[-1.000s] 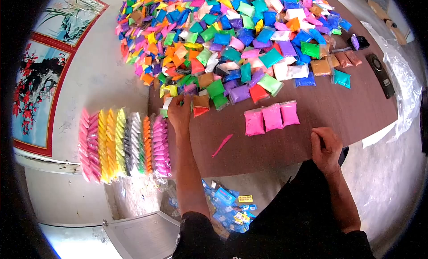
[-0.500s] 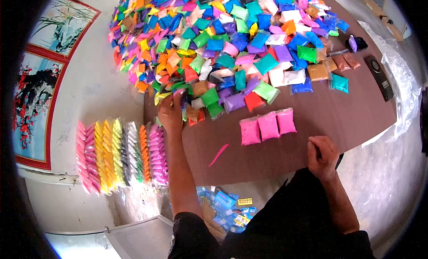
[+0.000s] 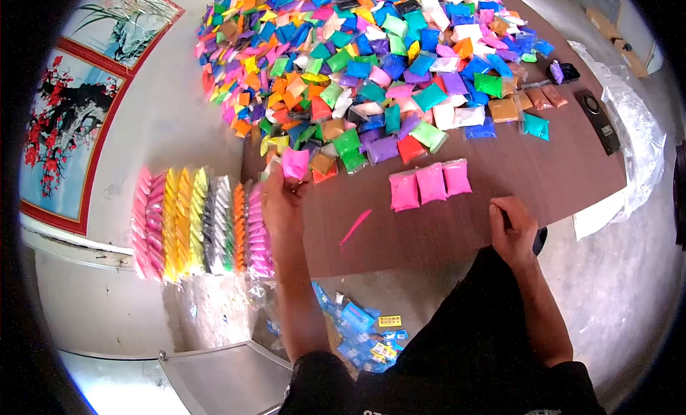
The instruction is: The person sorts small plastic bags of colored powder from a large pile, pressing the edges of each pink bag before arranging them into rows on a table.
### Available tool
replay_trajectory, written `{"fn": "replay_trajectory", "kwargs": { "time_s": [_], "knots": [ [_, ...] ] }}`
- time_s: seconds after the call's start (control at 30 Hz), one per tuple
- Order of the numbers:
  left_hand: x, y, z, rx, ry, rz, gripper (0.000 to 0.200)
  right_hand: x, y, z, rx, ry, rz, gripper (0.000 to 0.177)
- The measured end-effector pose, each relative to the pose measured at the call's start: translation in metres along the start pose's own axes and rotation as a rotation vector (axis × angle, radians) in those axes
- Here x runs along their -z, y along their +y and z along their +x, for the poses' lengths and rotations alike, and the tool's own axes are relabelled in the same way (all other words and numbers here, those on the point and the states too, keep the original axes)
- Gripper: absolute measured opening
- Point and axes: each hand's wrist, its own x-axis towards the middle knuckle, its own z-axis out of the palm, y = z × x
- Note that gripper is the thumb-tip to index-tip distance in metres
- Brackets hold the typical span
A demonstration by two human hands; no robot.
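Three pink packets (image 3: 431,183) abreast — two hands (image 3: 514,228)

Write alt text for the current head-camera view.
A left hand holds a pink packet beside a heap of multicoloured packets on a brown table. The right hand is loosely curled; three pink packets lie in a row between the hands.

Far side of pkt pile (image 3: 393,65) cut off, top edge
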Motion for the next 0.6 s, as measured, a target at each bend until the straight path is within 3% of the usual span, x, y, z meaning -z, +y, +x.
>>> {"fn": "replay_trajectory", "kwargs": {
  "time_s": [0.07, 0.1, 0.17, 0.2, 0.3, 0.37, 0.43, 0.5, 0.6],
  "knots": [
    [0.000, -0.007, -0.023, -0.011, -0.186, -0.141, 0.034, 0.001, -0.002, -0.001, -0.053, -0.007, 0.006, 0.008],
    [-0.007, -0.010, -0.036, -0.007, -0.189, -0.148, 0.034, 0.001, -0.001, -0.001, -0.052, -0.007, -0.002, 0.008],
    [-0.029, -0.019, -0.066, -0.023, -0.144, -0.038, 0.032, 0.000, 0.002, -0.002, -0.015, 0.026, 0.016, 0.007],
    [-0.033, -0.028, -0.080, -0.085, -0.249, 0.013, 0.030, 0.002, 0.003, -0.002, -0.022, 0.029, -0.003, 0.007],
    [-0.054, -0.053, -0.113, -0.055, -0.339, 0.136, 0.032, 0.008, 0.000, -0.010, -0.229, -0.032, 0.135, 0.010],
    [-0.076, -0.063, -0.137, -0.063, -0.343, 0.264, 0.033, 0.010, -0.006, -0.018, -0.374, -0.039, 0.390, 0.016],
    [-0.095, -0.066, -0.162, -0.138, -0.517, 0.378, 0.031, 0.017, -0.034, -0.027, -0.565, -0.149, 0.649, 0.021],
    [-0.115, -0.065, -0.184, -0.122, -0.613, 0.414, 0.029, 0.019, -0.044, -0.039, -0.558, -0.271, 0.703, 0.026],
    [-0.115, -0.077, -0.208, -0.156, -0.755, 0.704, 0.029, 0.027, -0.044, -0.067, -0.674, -0.375, 0.737, 0.024]
  ]
}}
